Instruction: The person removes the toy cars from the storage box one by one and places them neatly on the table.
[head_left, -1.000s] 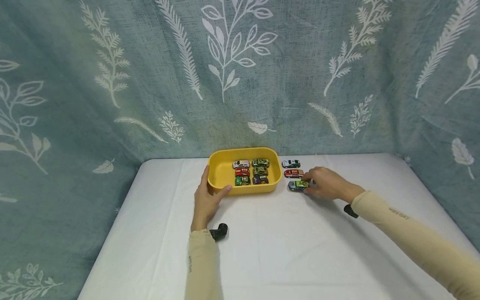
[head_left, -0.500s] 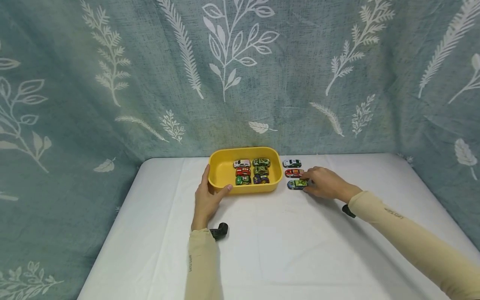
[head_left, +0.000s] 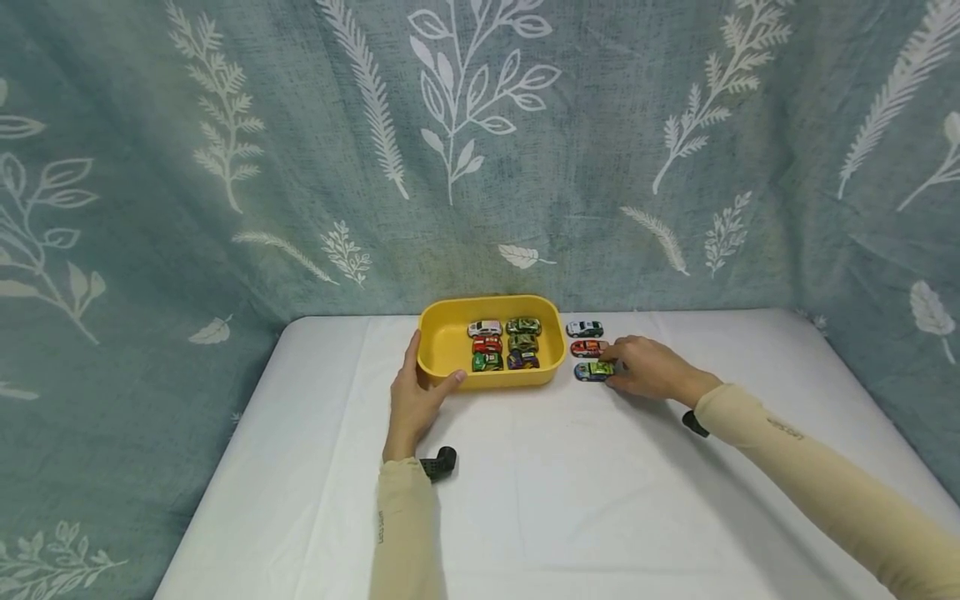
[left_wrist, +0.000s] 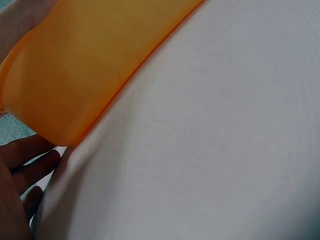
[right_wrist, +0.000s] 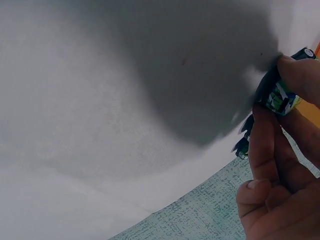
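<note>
Green car (head_left: 591,372) edged toward yellow bin (head_left: 507,380), pinched by my right hand (head_left: 645,367); left hand (head_left: 414,404) gripped bin. I figured tight spacing risked bumping orange car (head_left: 584,349) beside bin.

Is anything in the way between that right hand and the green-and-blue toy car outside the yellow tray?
Nothing visible: the right hand pinches the green-and-blue car directly. The orange-red car lies just beyond it, not between hand and car.
</note>
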